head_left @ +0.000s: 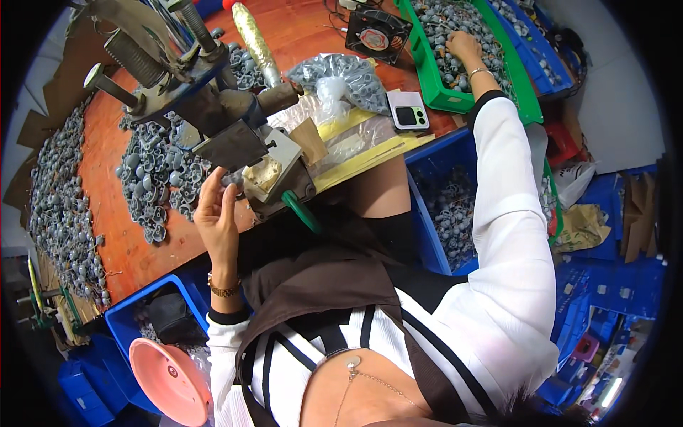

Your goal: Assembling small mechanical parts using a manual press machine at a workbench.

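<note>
My left hand is raised beside the metal press, at the edge of the wooden table. Its thumb and fingers pinch a small grey plastic part close to the press's base plate. Far to the right, my right hand reaches into a green tray full of small grey round parts. Its fingers are drawn together over the pile, and what they hold, if anything, is too small to name. A green handle sticks out from the press's base toward my lap.
Grey plastic parts lie heaped left of the press, with another pile along the table's left edge. A clear bag of grey parts, a phone and a small black fan lie behind. Blue bins and a pink basin stand below.
</note>
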### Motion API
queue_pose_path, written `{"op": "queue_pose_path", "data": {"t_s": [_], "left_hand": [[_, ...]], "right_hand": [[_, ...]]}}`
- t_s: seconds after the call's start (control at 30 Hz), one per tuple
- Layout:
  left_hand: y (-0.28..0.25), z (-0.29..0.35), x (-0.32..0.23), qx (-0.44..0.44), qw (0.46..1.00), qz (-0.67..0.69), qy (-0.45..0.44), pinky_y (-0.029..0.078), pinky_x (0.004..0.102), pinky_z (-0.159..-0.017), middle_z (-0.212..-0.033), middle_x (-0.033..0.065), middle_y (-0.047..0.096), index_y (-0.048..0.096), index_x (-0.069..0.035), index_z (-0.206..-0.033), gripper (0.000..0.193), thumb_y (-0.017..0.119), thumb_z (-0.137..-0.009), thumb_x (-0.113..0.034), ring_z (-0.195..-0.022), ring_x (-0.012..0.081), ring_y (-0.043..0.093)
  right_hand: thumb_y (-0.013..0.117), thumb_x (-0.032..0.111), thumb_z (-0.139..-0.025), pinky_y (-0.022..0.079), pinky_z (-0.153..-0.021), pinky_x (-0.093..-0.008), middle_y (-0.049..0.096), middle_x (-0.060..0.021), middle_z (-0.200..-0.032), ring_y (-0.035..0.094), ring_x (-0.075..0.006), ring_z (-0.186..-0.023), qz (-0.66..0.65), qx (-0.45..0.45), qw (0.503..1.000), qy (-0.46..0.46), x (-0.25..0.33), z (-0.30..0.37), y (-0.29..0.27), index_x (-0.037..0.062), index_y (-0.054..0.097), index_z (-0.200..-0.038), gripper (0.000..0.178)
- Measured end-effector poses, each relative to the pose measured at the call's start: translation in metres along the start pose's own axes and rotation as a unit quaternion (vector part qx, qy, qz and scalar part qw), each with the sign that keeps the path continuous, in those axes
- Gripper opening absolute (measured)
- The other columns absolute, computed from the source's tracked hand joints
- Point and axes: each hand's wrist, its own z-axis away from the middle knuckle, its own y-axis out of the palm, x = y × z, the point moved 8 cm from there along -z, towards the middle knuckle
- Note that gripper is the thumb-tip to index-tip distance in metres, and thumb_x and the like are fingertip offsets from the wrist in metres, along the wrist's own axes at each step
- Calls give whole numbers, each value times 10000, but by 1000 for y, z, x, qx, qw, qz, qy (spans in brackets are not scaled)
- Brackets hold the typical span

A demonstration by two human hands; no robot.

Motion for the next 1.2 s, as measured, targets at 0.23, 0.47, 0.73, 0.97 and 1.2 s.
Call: {"op": "queue_pose_path", "data": {"t_s": [0.23,0.47,0.73,0.97,1.2], "left_hand": [[42,16,-44,21,926,-282,250,502,302,-818,-1115,106,615,699,-30,-1021,267,686,-777,78,-979,216,619],[60,10,-31,-22,891,-355,283,495,310,-612,-937,139,594,711,-85,-911,197,760,-729,-28,-771,263,611],[53,5,-32,30,891,-372,259,462,368,-665,-902,124,618,674,-45,-902,144,719,-766,-40,-782,283,575],[-55,-50,-49,-65,828,-495,254,486,375,-832,-1016,114,658,649,-26,-1007,250,614,-773,56,-958,299,612],[-80,-145,-4,117,664,-710,203,430,372,-864,-983,46,671,687,-98,-942,198,569,-786,-67,-998,244,576]], "right_hand": [[619,336,-819,493,-827,-501,699,-88,-1013,642,-341,-959,-17,-13,999,35,-35,-19,28,196,727,-970,233],[591,346,-785,501,-746,-472,701,-106,-890,651,-349,-858,-127,-153,977,79,-32,4,-3,225,754,-850,213],[605,426,-838,516,-718,-407,686,-144,-899,653,-345,-808,-125,-324,937,-14,-28,-35,-144,189,735,-956,295],[520,85,-879,266,-377,-238,518,41,-706,345,-70,-463,-475,62,876,59,-61,-55,-111,64,609,-1163,298],[445,0,-961,460,-975,-267,571,-169,-1255,555,-201,-1164,-779,7,627,-22,-12,33,-188,-49,516,-1266,317]]}}
